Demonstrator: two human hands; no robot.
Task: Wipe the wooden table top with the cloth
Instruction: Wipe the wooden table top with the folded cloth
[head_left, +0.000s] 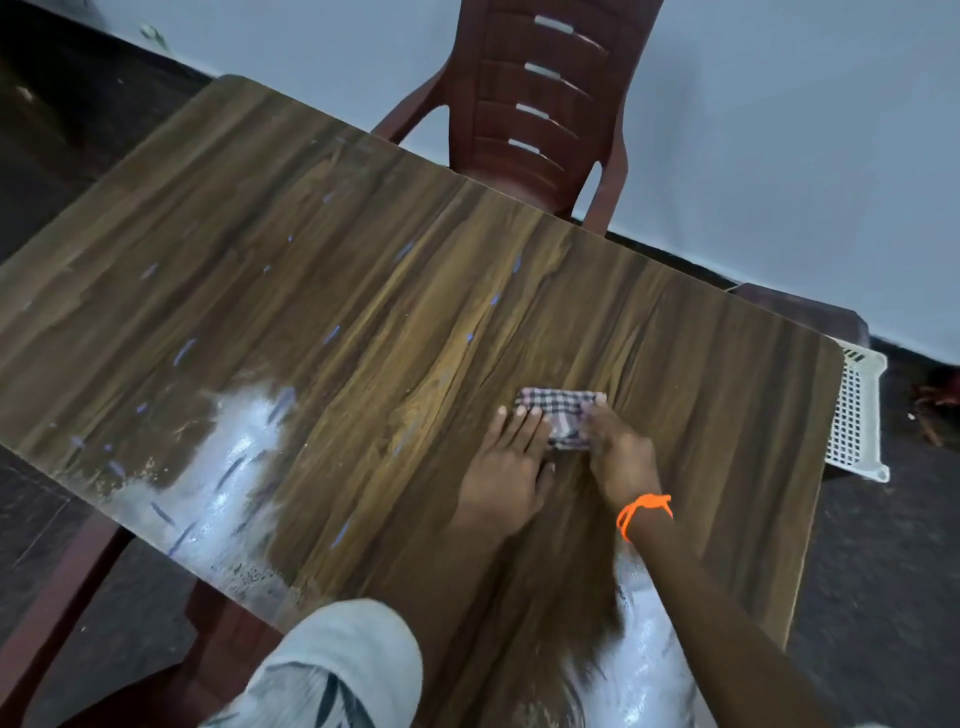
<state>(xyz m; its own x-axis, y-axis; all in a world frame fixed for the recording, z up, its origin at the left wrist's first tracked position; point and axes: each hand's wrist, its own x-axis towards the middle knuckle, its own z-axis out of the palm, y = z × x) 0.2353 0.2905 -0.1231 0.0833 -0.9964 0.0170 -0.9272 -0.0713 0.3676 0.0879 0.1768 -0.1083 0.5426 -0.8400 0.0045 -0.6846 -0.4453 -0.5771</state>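
Observation:
A small folded checked cloth (563, 415) lies on the wooden table top (363, 270), right of the middle. My left hand (506, 467) lies flat with straight fingers, its fingertips pressing the cloth's left edge. My right hand (621, 457), with an orange thread at the wrist, grips the cloth's right side with curled fingers. White dusty smears and small blue flecks mark the table's near-left part and near edge.
A reddish-brown plastic chair (540, 104) stands at the table's far side. A white perforated plastic basket (857, 415) hangs past the table's right edge. Another brown chair's frame (62, 597) shows below the near-left corner. Dark floor surrounds the table.

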